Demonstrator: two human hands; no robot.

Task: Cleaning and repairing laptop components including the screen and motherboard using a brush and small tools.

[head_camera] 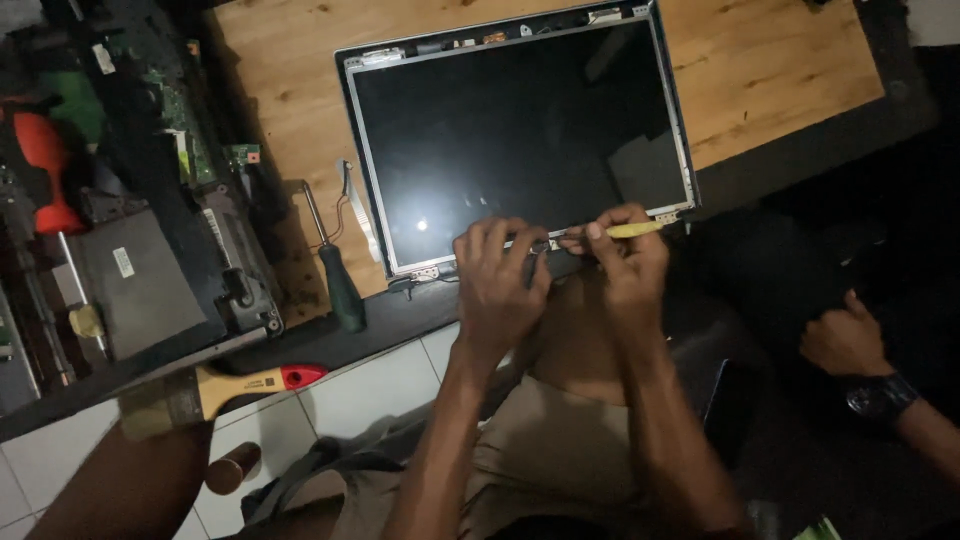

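A laptop screen panel (520,130) with its bezel off lies face up on a wooden board (770,70). My left hand (497,280) rests its fingers on the panel's near edge, close to the middle. My right hand (625,250) is beside it and grips a small yellow tool (632,230), a thin pry stick or screwdriver, whose tip points along the panel's lower right edge. The two hands almost touch each other.
A dark green-handled screwdriver (338,280) lies left of the panel. A stripped laptop base (150,270) fills the left side, with a red-handled tool (45,170) behind it. A paintbrush (215,388) lies on the board's front edge. Another person's hand with a wristwatch (850,345) is at right.
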